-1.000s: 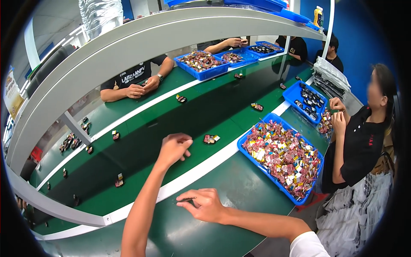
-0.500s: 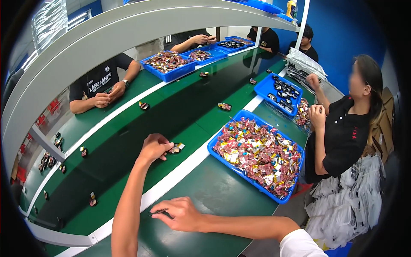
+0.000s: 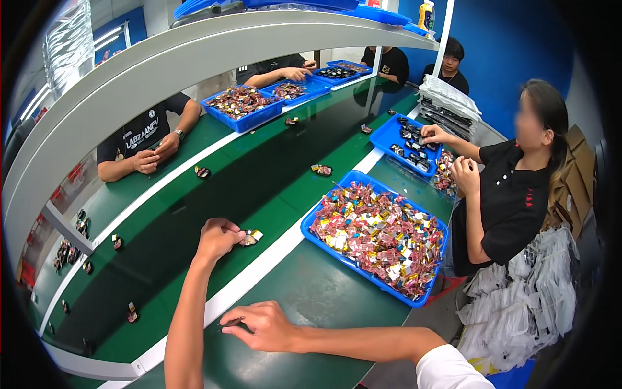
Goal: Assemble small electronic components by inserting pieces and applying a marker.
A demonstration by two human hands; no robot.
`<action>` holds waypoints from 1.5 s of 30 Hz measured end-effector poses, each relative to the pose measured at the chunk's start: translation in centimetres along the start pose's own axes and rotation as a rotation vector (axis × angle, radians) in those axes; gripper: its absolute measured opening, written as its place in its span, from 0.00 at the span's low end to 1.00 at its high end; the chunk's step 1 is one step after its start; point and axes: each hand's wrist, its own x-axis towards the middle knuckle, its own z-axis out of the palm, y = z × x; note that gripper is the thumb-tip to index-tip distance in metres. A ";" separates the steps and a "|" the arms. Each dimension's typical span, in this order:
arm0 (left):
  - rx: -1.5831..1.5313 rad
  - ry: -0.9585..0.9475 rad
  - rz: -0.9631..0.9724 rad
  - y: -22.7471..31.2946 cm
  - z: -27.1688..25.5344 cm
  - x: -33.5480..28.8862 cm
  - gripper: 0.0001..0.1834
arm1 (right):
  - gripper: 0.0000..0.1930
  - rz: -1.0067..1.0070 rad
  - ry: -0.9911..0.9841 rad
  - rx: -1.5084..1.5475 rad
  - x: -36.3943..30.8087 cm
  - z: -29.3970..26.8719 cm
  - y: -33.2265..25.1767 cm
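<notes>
My left hand [image 3: 219,241] is over the green conveyor belt, its fingers closed on the edge of a small dark assembly with a white-and-yellow tag [image 3: 251,238]. That assembly lies at belt level, partly hidden behind the fingertips. Nearer to me, my right hand [image 3: 264,326] is above the green side table [image 3: 304,285], thumb and forefinger pinching a small dark flat piece [image 3: 232,322]. The piece's exact kind cannot be made out. Beyond my right hand, a blue tray [image 3: 363,264] is heaped with small pinkish packets bearing white and yellow labels.
Similar small pieces lie spaced along the belt [image 3: 285,188]. A white rail [image 3: 259,262] divides belt and table. To the right, a co-worker [image 3: 518,188] is at a blue tray of black parts [image 3: 413,144]. Other people sit across, beside filled trays [image 3: 241,107]. A grey arched frame [image 3: 129,71] spans the belt.
The view has shifted slightly, moving everything a little left in it. The co-worker at right has lowered a hand to the tray of black parts. My two hands keep their grips.
</notes>
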 end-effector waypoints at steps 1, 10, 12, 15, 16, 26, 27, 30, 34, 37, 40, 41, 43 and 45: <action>-0.045 0.019 -0.035 -0.1 -0.1 -0.5 0.10 | 0.07 0.008 0.000 0.005 0.0 0.1 0.0; -0.548 0.044 -0.133 -0.2 -4.3 -10.4 0.06 | 0.08 0.130 -0.073 0.026 -0.2 -0.2 -0.6; -0.597 0.099 -0.143 -0.8 -4.9 -13.1 0.06 | 0.08 0.115 -0.042 0.043 -0.3 0.2 -0.2; -0.630 0.214 -0.111 -2.7 -5.5 -17.1 0.07 | 0.10 0.181 -0.056 0.012 0.2 0.3 -0.9; -0.622 0.258 -0.088 -3.2 -5.1 -18.2 0.08 | 0.16 0.229 -0.071 0.068 -0.1 0.3 -0.5; -0.790 0.375 -0.034 -4.9 -0.7 -23.0 0.15 | 0.07 0.634 -0.151 0.530 0.9 -0.9 -1.4; -0.784 0.372 -0.020 -4.9 -0.5 -23.0 0.15 | 0.06 0.659 -0.147 0.529 1.1 -1.0 -1.7; -0.800 0.377 0.001 -5.0 -0.1 -23.2 0.14 | 0.06 0.592 -0.109 0.439 1.0 -1.1 -1.5; -0.796 0.357 0.002 -5.1 -0.1 -23.2 0.14 | 0.06 0.438 -0.047 0.326 0.5 -1.0 -0.6; -0.792 0.336 0.007 -4.8 0.0 -23.1 0.14 | 0.07 0.392 -0.038 0.275 0.1 -0.9 -0.9; -0.788 0.331 0.017 -4.9 0.1 -23.1 0.14 | 0.08 0.361 -0.049 0.211 0.1 -0.7 -1.1; -0.787 0.326 0.025 -4.9 0.2 -23.1 0.14 | 0.08 0.362 -0.049 0.210 0.1 -0.6 -1.1; -0.778 0.323 0.024 -4.9 0.1 -23.1 0.14 | 0.07 0.334 -0.041 0.163 0.1 -0.6 -1.0; -0.769 0.320 0.025 -4.9 0.1 -23.0 0.14 | 0.06 0.324 -0.035 0.123 0.0 -0.5 -0.8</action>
